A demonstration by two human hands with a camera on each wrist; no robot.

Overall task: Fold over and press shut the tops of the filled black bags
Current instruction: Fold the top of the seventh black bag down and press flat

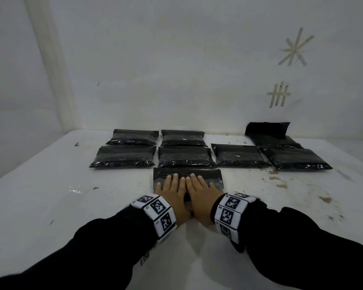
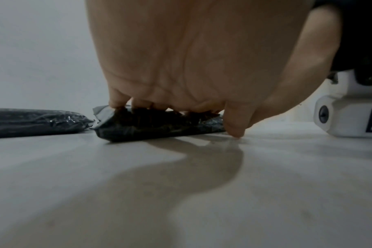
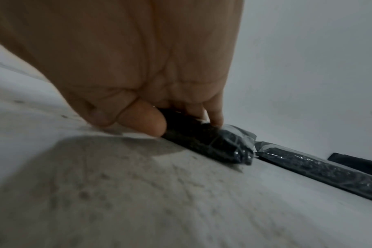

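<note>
filled black glossy plastic bag (image 1: pixel 187 174), long axis crosswise, is pressed under flat left hand (image 1: pixel 172 191) and right hand (image 1: pixel 199 189), side by side, fingers straight.

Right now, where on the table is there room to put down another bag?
Bare table lies left of the bag under both hands, and in front of the left rows. Room right of it too, stained. The back is crowded with bags.

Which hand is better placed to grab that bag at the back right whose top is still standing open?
Probably the right hand. Both hands lie flat on the near bag, but the open-topped bag lies far right; the left hand would have to cross over.
</note>
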